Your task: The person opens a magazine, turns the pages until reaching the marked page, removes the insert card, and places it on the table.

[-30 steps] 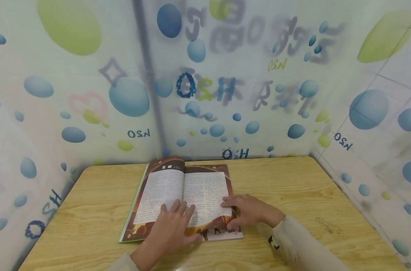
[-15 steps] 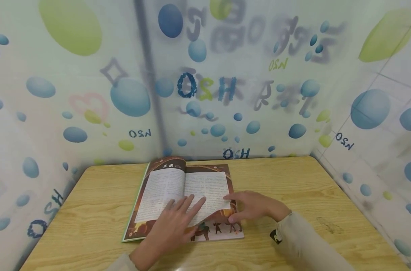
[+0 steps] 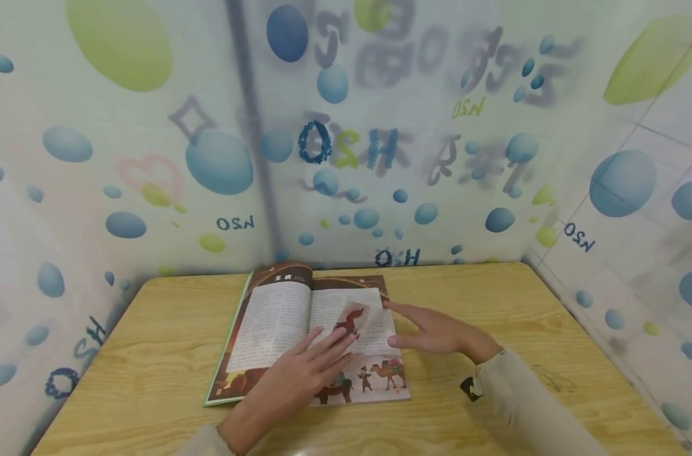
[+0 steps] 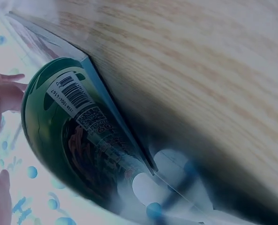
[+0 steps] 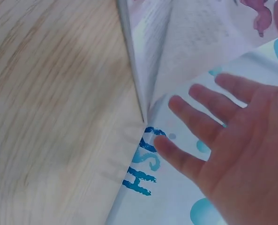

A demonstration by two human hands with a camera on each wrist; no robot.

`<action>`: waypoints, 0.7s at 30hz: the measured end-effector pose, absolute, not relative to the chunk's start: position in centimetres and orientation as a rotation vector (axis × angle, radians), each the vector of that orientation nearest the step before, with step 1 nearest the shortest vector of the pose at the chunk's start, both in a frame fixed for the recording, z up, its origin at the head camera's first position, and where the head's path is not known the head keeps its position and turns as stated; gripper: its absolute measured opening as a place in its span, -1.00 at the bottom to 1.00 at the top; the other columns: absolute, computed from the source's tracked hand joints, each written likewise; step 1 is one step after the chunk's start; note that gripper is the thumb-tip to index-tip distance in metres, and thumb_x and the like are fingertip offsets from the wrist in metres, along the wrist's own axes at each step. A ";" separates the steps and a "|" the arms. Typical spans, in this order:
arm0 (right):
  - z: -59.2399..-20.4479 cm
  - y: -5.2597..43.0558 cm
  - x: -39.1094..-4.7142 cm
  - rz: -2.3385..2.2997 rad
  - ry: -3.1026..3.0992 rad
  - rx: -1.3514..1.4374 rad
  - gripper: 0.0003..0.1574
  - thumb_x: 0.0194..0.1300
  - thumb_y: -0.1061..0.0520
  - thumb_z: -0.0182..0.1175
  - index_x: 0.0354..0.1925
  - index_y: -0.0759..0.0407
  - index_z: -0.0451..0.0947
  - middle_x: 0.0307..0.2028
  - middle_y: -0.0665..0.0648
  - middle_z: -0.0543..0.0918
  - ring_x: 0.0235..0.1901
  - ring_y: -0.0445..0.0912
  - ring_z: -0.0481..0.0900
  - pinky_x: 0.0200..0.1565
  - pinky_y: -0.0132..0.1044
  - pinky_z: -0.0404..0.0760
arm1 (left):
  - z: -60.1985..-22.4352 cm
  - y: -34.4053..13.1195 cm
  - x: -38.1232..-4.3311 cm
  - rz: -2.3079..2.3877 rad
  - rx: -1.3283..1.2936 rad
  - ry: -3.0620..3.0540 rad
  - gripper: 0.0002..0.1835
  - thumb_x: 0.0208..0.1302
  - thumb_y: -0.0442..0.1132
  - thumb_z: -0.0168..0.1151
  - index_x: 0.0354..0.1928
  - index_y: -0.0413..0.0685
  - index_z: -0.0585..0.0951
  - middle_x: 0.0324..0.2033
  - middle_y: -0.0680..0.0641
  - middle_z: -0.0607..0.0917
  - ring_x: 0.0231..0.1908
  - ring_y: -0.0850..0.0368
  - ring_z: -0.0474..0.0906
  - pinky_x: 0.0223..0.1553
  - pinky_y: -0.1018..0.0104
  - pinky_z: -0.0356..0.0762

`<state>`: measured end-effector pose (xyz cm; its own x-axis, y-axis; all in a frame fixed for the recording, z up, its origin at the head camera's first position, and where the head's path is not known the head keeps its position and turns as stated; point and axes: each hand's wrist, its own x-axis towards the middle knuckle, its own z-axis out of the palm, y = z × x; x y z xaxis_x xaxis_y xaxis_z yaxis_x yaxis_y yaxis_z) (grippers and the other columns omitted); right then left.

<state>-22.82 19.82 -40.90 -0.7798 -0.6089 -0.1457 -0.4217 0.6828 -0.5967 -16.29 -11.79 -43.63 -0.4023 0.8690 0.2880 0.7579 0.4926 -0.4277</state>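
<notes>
A magazine [image 3: 269,316] lies spread on the table, its pages full of small print. Its right-hand page [image 3: 346,301] is partly raised, and the lower corner is turned back to show a red figure [image 3: 352,318]. My left hand [image 3: 308,373] reaches over the lower middle of the pages, fingers straight, tips at that turned-back corner; its thumb is hidden. In the left wrist view the green back cover [image 4: 45,126], with a barcode, bows outward. Just beyond the right page edge, my right hand [image 3: 440,329] has its fingers spread; the right wrist view shows them [image 5: 251,145] holding nothing.
The wooden table [image 3: 494,291] extends on both sides of the magazine. Behind it and at the sides hangs a pale curtain [image 3: 346,190] with blue and green spots and mirrored lettering. A small dark tag [image 3: 469,388] hangs at the right cuff.
The right page's lower corner has lifted and folded back, baring more of the camel picture beneath. My left hand slid right across the page; my right hand moved right and slightly up, fingers spreading.
</notes>
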 end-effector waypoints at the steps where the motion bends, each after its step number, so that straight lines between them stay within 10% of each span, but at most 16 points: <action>1: -41.0 19.9 -22.9 -0.784 2.576 -0.810 0.01 0.38 -0.30 0.12 0.57 0.04 -0.01 0.53 0.12 0.11 0.49 0.10 0.09 0.40 0.17 0.14 | -43.6 -11.8 -16.3 0.347 -1.330 -2.282 -0.37 0.20 -0.25 0.38 0.34 0.13 0.51 0.45 -0.03 0.32 0.48 -0.02 0.12 0.43 -0.03 0.11; 21: -43.5 18.6 -21.6 -0.463 2.516 -0.923 0.09 -0.11 -0.17 0.59 0.38 -0.04 0.41 0.47 0.07 0.28 0.44 0.07 0.21 0.37 0.21 0.18 | -43.7 -11.9 -16.2 0.455 -1.169 -2.380 -0.76 0.27 -0.07 0.26 -0.12 0.03 0.76 0.26 -0.11 0.56 0.39 -0.08 0.31 0.42 -0.14 0.09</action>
<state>-21.62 18.60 -43.48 -0.6920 -0.6702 -0.2684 -0.5306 0.7242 -0.4404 -16.18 -11.86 -43.71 -0.5410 0.8041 0.2463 0.6566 0.5869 -0.4738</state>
